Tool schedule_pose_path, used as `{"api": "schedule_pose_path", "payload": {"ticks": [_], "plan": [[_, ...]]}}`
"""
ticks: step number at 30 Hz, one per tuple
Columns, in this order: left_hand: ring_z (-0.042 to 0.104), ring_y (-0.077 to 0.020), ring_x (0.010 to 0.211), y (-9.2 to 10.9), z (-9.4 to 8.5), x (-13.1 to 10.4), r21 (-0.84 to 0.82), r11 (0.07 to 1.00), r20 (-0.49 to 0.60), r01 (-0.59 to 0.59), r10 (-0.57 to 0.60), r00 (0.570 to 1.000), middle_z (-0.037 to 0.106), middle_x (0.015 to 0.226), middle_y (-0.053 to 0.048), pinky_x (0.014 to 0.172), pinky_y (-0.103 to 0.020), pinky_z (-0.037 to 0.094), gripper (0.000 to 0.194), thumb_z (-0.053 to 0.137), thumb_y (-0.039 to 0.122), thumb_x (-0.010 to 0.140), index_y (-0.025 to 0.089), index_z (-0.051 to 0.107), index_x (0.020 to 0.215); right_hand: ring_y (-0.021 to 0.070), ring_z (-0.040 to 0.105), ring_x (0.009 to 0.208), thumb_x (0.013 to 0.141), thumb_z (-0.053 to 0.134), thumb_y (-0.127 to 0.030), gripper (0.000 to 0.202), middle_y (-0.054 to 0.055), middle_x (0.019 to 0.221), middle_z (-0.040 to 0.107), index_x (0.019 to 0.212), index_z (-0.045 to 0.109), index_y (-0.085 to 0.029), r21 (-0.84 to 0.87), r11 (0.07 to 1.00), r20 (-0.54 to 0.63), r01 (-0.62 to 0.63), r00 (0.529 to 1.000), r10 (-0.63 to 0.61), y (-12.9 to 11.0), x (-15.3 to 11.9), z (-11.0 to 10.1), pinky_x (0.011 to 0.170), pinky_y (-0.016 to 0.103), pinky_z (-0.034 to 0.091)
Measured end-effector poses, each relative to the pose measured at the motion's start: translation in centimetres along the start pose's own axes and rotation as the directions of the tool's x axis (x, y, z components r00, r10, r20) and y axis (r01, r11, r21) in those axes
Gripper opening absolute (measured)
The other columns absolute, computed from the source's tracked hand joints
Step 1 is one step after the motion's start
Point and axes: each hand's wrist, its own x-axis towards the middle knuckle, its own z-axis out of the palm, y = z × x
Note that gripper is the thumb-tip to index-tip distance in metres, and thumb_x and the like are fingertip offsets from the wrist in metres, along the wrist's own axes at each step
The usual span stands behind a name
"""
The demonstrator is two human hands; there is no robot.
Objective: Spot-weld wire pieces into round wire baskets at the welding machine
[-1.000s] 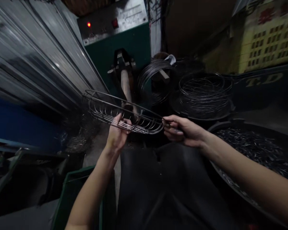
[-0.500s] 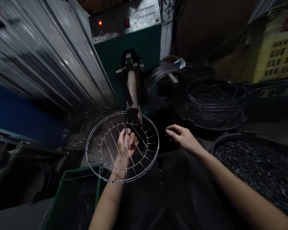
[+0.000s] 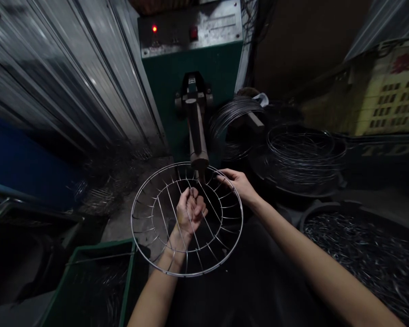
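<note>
A round wire rack [image 3: 187,275], with two rings joined by short curved wires and straight bars across its middle, hangs tilted in front of the machine. Beneath the bars my left hand [image 3: 192,210] is closed, its curled fingers at one of the wires. My right hand [image 3: 236,182] is at the rack's upper right rim, thumb and fingers pinched together; what they hold is too small to make out. The machine's dark cylindrical arm [image 3: 197,136] ends over the rack's far edge, between my hands.
Behind stands a green machine [image 3: 163,72] with a lit red lamp. A wire coil [image 3: 236,111] and a stack of wire rings [image 3: 305,150] are at right, above a tub of small metal pieces [image 3: 361,250]. A green crate [image 3: 131,272] sits lower left.
My right hand has moved left to the rack's rim. The view has shifted a little, and the rack with my left hand appears further right and lower.
</note>
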Motion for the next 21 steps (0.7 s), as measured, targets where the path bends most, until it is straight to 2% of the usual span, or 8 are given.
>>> {"api": "schedule_pose_path", "payload": {"ticks": [7,12,16,21], "plan": [[0.020,-0.0074,0.026,-0.2,0.1,0.0,-0.010,1.000,0.019,0.015,-0.014,1.000,0.034,0.034,0.006,0.033,-0.018,0.016,0.039,0.021,0.035,0.096,0.019,0.045,0.070,0.0161,0.058,0.077,0.069,0.070,-0.045,0.030,0.001,0.081,0.068,0.083,0.071,-0.018,-0.025,0.998,0.007,0.049,0.999,-0.049,0.2,0.4,0.3,0.075,0.029,0.044],[0.023,-0.0075,0.026,-0.3,-0.1,0.1,-0.034,0.998,-0.025,0.046,-0.047,0.999,0.033,0.034,0.006,0.034,-0.018,0.016,0.039,0.022,0.034,0.096,0.018,0.046,0.069,0.0145,0.057,0.071,0.070,0.069,-0.048,0.033,0.001,0.078,0.067,0.085,0.071,-0.019,0.031,0.999,0.007,0.009,1.000,-0.009,0.6,0.3,0.4,0.068,0.027,0.044],[0.023,-0.0068,0.027,-0.5,0.0,-0.2,-0.027,1.000,-0.027,0.006,-0.007,1.000,0.033,0.035,0.006,0.034,-0.018,0.017,0.038,0.025,0.035,0.096,0.018,0.044,0.067,0.0133,0.056,0.070,0.068,0.070,-0.045,0.032,0.000,0.078,0.067,0.088,0.071,-0.019,0.039,0.999,0.007,0.028,1.000,-0.028,0.6,0.3,0.2,0.067,0.027,0.044],[0.024,-0.0076,0.027,-0.4,0.5,-0.4,-0.010,0.999,-0.046,-0.051,0.050,0.998,0.032,0.035,0.006,0.033,-0.017,0.019,0.038,0.024,0.035,0.096,0.019,0.042,0.067,0.0143,0.059,0.074,0.067,0.072,-0.040,0.027,0.000,0.077,0.067,0.082,0.070,-0.018,0.050,0.997,0.041,0.063,0.997,-0.065,0.3,1.3,0.7,0.073,0.028,0.045]]}}
